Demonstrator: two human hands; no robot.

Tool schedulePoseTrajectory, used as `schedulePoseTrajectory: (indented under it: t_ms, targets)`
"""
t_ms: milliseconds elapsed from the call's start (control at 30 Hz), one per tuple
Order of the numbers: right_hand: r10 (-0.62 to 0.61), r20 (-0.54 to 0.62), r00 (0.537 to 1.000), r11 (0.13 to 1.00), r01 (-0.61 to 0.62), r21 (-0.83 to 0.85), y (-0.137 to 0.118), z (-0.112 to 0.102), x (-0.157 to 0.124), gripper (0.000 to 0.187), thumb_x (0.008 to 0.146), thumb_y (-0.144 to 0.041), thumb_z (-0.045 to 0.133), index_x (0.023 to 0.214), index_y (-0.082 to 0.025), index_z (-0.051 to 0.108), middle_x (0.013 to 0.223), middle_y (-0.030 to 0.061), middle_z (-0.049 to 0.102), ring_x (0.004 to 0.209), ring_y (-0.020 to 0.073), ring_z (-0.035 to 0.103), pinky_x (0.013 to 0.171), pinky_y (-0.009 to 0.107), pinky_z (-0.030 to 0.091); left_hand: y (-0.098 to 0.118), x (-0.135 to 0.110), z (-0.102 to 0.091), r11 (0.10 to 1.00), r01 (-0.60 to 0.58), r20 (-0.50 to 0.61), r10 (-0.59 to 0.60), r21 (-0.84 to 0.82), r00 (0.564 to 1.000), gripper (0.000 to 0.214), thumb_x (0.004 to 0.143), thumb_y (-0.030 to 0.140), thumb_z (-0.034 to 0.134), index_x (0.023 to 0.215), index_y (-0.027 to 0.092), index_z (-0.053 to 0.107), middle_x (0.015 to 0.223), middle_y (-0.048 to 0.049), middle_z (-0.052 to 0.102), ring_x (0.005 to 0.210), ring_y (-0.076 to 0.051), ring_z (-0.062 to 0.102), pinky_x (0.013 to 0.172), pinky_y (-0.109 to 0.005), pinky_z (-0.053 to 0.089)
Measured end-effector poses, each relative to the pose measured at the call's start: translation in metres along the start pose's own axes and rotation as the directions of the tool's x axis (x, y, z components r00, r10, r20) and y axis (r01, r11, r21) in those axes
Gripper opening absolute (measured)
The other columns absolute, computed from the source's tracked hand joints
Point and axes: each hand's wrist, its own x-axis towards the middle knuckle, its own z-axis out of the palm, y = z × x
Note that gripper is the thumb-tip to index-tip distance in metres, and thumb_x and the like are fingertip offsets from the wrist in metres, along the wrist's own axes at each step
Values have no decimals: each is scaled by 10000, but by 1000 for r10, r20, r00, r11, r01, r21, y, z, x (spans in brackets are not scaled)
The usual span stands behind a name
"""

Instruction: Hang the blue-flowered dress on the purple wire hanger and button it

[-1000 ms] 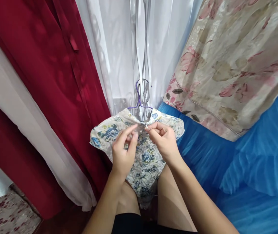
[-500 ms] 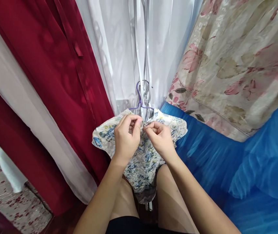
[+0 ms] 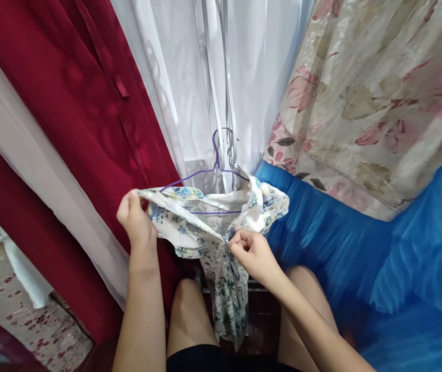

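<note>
A white floral dress (image 3: 190,235) with blue and yellow print hangs in front of me on a purple hanger (image 3: 215,164). My left hand (image 3: 132,214) pinches the edge of its neckline at the left and pulls it outward, so the left side gapes. Through the gap I see the hanger's left arm and its lower bar. My right hand (image 3: 250,250) is closed on the front of the dress at the bottom of the opening. The dress's right shoulder still lies over the hanger. Its lower part drops in folds between my knees.
Red fabric (image 3: 128,119) hangs on the left, white fabric (image 3: 182,77) behind the hanger. To the right are a beige floral cloth (image 3: 360,113) and blue gathered fabric (image 3: 321,253). Pale straps (image 3: 209,67) hang down at the hanger's hook.
My left hand has moved left and pulled the neckline wide, baring the hanger's left arm. My right hand has gone slightly down, still on the dress front.
</note>
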Motion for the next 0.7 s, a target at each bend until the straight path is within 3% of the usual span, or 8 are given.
schedulePoseTrajectory:
  t_ms: [67, 133, 300, 400, 500, 600, 700]
  targets:
    - [25, 19, 1000, 999, -25, 32, 4, 2, -6, 98, 790, -206, 553, 696, -181, 562, 503, -75, 431, 475, 92, 363, 491, 228, 269, -16, -1, -18, 966, 209, -69, -222, -153, 973, 116, 923, 181, 598, 812, 163, 570, 754, 26, 571, 696, -88, 575, 747, -197, 483]
    - [50, 18, 999, 995, -51, 83, 6, 1, -12, 112, 794, -222, 570, 691, -183, 557, 501, -79, 410, 469, 90, 343, 488, 232, 251, -32, -12, -33, 924, 336, -60, -352, -182, 934, 171, 908, 172, 616, 759, 170, 533, 726, 24, 568, 679, -97, 581, 763, -216, 493]
    - [157, -89, 984, 965, -134, 225, 18, -18, -41, 220, 793, -329, 624, 651, -189, 532, 514, -83, 318, 489, 87, 236, 490, 248, 164, -69, -71, -55, 816, 544, -19, -558, -195, 830, 194, 883, 206, 637, 719, 172, 537, 691, 14, 574, 679, -139, 605, 779, -309, 515]
    - [275, -204, 940, 912, -188, 365, 40, -30, -73, 263, 810, -379, 651, 657, -191, 549, 546, -79, 269, 514, 100, 200, 502, 261, 145, -77, -113, -60, 751, 621, -2, -637, -226, 771, 131, 862, 230, 659, 768, 168, 592, 765, -12, 634, 748, -166, 638, 792, -355, 518]
    - [410, -367, 835, 826, -169, 539, 67, -35, -107, 377, 798, -421, 689, 572, -208, 475, 553, -75, 240, 516, 107, 173, 495, 272, 160, -70, -151, -57, 718, 653, 90, -653, -241, 752, 153, 792, 262, 756, 839, 159, 654, 884, -49, 682, 849, -197, 656, 808, -369, 523]
    - [448, -517, 729, 812, -89, 577, 82, -37, -128, 412, 775, -401, 711, 526, -214, 442, 545, -62, 264, 502, 115, 203, 482, 277, 200, -49, -182, -47, 722, 661, 228, -621, -205, 750, 291, 736, 348, 835, 913, 164, 697, 927, -51, 686, 869, -190, 649, 792, -306, 516]
    - [373, -563, 738, 862, -51, 505, 76, -36, -130, 339, 821, -394, 671, 571, -212, 532, 566, -28, 379, 505, 135, 298, 485, 281, 265, -19, -211, -33, 708, 683, 299, -622, -180, 723, 337, 736, 414, 838, 935, 181, 698, 914, -40, 672, 837, -172, 630, 759, -260, 498]
